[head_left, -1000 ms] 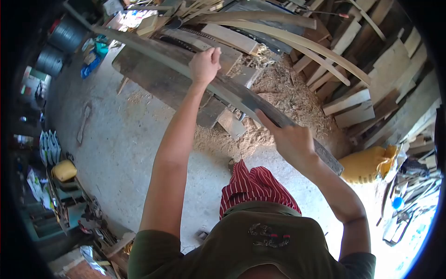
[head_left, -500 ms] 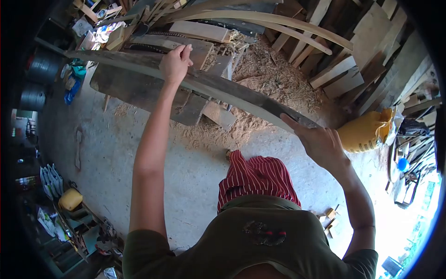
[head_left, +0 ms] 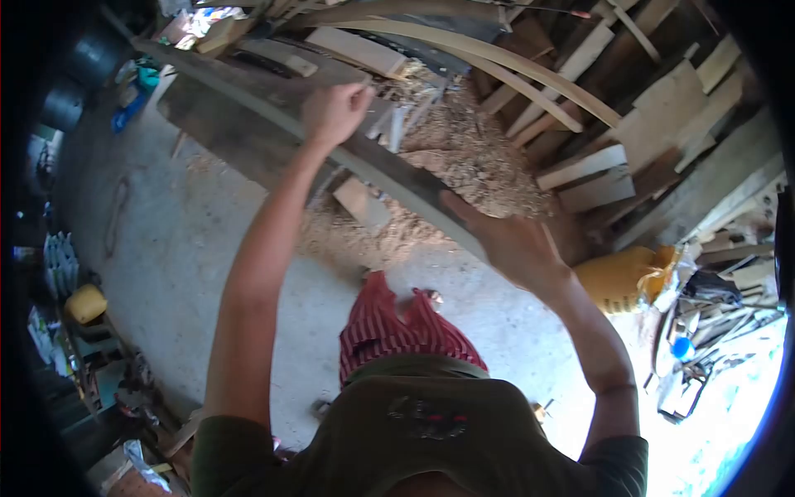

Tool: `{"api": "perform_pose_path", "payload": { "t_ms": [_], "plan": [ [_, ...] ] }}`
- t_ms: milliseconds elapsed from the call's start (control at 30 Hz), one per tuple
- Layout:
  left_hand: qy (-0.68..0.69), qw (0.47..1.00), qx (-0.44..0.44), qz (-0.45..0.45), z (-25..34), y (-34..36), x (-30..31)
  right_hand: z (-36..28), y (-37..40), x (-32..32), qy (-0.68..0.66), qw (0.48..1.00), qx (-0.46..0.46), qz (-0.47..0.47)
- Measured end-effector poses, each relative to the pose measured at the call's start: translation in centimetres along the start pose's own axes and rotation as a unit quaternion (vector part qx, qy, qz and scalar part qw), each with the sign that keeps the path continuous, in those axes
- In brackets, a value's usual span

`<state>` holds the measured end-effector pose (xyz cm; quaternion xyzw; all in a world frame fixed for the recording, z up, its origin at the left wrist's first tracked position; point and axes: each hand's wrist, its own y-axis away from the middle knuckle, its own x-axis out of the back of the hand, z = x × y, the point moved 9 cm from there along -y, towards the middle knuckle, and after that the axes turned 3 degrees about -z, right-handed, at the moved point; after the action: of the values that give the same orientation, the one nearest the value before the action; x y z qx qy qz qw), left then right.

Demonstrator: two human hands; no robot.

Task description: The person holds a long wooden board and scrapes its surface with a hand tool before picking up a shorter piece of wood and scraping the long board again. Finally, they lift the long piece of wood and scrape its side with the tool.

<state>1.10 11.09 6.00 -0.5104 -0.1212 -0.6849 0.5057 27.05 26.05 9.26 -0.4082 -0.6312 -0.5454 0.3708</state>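
A long, dark wooden plank (head_left: pixel 396 176) runs slantwise from the upper left down to my right hand, its narrow edge paler than its face. My left hand (head_left: pixel 334 116) is closed in a fist or pinch over the middle of the plank. Whatever its fingers may hold is too small or hidden to make out. At the plank's near end, my right hand (head_left: pixel 520 253) grips the wood with the index finger stretched along the face. That hand is slightly blurred.
Beneath the plank lie a wide dark board (head_left: pixel 215 124) and a short pale wood block (head_left: pixel 362 205). Sawdust and shavings (head_left: pixel 489 170) cover the floor behind. Curved wooden strips (head_left: pixel 497 58) and stacked offcuts (head_left: pixel 671 124) fill the upper right. A yellow sack (head_left: pixel 621 277) stands beyond my right hand.
The view has shifted and turned, and the plank now slopes more steeply. My right hand appears further left and lower, still on the plank's end. My left hand stays closed over the plank.
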Motion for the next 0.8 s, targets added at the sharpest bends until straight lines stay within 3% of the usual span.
{"api": "perform_pose_path", "payload": {
  "t_ms": [67, 100, 167, 233, 300, 367, 600, 667, 700, 800],
  "plan": [
    [-0.01, 1.0, -0.004, 0.014, -1.3, -0.4, -0.7, -0.5, -1.5, 0.0, -0.003, 0.999, 0.008, -0.038],
    [0.023, 0.998, 0.012, 0.054, -1.4, -0.2, -0.1, -1.5, -3.3, 0.2, -0.001, 1.0, 0.019, -0.023],
    [0.062, 0.997, 0.044, 0.013, -1.8, -0.2, -0.5, -1.5, -4.6, -0.3, 0.005, 0.999, 0.045, -0.01],
    [0.0, 0.998, 0.017, 0.061, -1.4, 0.0, 0.0, -2.8, -6.0, 0.1, -0.004, 0.992, 0.101, 0.07],
    [-0.007, 0.997, 0.026, 0.076, -1.0, 0.3, 1.0, -2.7, -4.2, -0.4, -0.013, 0.992, 0.112, 0.051],
    [-0.012, 0.996, 0.042, 0.072, -1.4, 0.5, 1.0, -1.3, -1.2, -0.4, 0.072, 0.995, 0.068, 0.019],
    [0.015, 0.997, 0.014, 0.074, -0.9, -0.4, -0.5, -1.8, -4.2, 0.0, 0.055, 0.996, 0.067, -0.015],
    [0.039, 0.997, 0.04, 0.044, -1.9, 0.0, -0.3, -3.4, -5.8, 0.4, 0.105, 0.979, 0.107, 0.139],
    [0.01, 0.997, 0.052, 0.063, -1.6, 0.4, 0.5, -2.8, -5.4, -0.1, 0.044, 0.982, 0.126, 0.134],
    [-0.03, 0.995, 0.038, 0.09, -1.6, 0.4, 0.9, -1.3, -1.8, -0.3, 0.101, 0.987, 0.086, 0.093]
  ]
}}
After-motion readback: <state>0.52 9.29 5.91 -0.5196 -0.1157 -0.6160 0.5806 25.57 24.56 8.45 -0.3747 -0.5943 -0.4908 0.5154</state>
